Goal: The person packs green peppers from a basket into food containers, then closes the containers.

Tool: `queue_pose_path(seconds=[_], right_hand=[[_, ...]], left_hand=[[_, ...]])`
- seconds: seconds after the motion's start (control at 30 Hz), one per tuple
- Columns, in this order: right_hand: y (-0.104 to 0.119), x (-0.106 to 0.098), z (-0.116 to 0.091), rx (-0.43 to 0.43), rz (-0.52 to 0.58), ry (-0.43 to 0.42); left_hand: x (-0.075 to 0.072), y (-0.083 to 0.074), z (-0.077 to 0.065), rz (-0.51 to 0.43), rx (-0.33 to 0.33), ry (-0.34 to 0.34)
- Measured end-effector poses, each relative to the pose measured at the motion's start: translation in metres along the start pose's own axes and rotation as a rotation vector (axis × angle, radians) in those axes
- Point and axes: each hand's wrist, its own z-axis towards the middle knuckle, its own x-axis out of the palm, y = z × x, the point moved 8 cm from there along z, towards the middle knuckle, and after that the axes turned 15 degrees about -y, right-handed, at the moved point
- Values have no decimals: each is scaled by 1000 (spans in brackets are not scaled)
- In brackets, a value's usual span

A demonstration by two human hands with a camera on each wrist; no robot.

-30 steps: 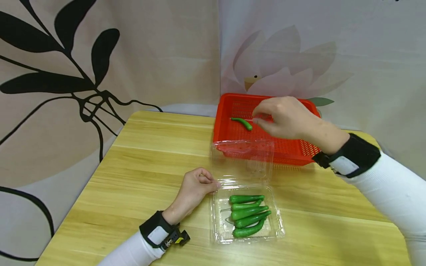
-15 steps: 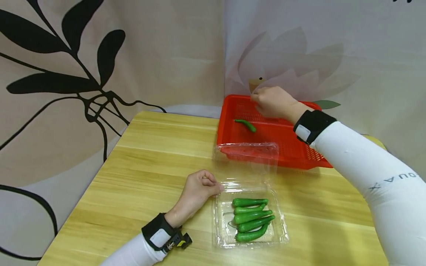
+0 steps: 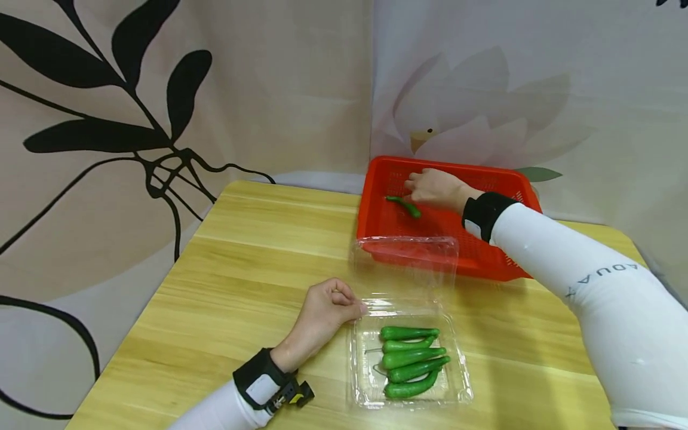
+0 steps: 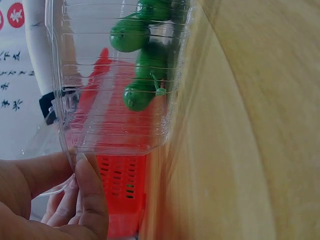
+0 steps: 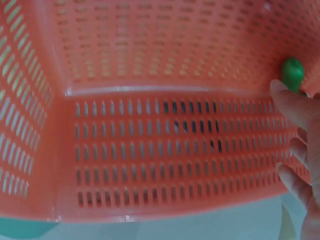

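Note:
A clear plastic clamshell box (image 3: 465,391) lies on the table with its lid (image 3: 403,263) raised, several green chili peppers (image 3: 414,358) side by side inside. My left hand (image 3: 325,313) pinches the box at its left hinge corner; thumb and finger meet on the plastic edge in the left wrist view. Over the floor of the red basket (image 3: 484,263), my right hand (image 3: 438,190) is down beside a single green chili pepper (image 3: 407,207). In the right wrist view, thumb and fingers stand apart, the thumb tip right by the green pepper (image 5: 292,74).
The basket stands at the far edge of the wooden table (image 3: 258,257), against a printed curtain (image 3: 301,89). The box's lid overlaps the basket's near rim in the head view. White sleeves (image 3: 602,286) and black wrist straps cover both arms.
My right hand moved back over the basket's far side, then came down into it beside the lone pepper. The left hand keeps its pinch on the box. The head view shifted slightly.

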Motion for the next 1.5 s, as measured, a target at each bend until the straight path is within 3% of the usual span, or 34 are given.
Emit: queue_pose_path(seconds=[0.13, 0.57, 0.9, 1.1, 1.37, 1.5], right_hand=[[9, 11, -4, -24, -16, 14], [19, 20, -8, -50, -62, -67], [15, 22, -8, 7, 36, -7], [25, 16, -6, -12, 47, -20], [14, -2, -10, 146, 205, -1], [7, -17, -12, 203, 245, -40]], left_hand=[[2, 0, -1, -2, -2, 14], [1, 1, -1, -2, -3, 5], [3, -1, 1, 7, 6, 10], [0, 0, -2, 31, 4, -8], [3, 1, -2, 5, -2, 7], [3, 1, -3, 9, 0, 1]])
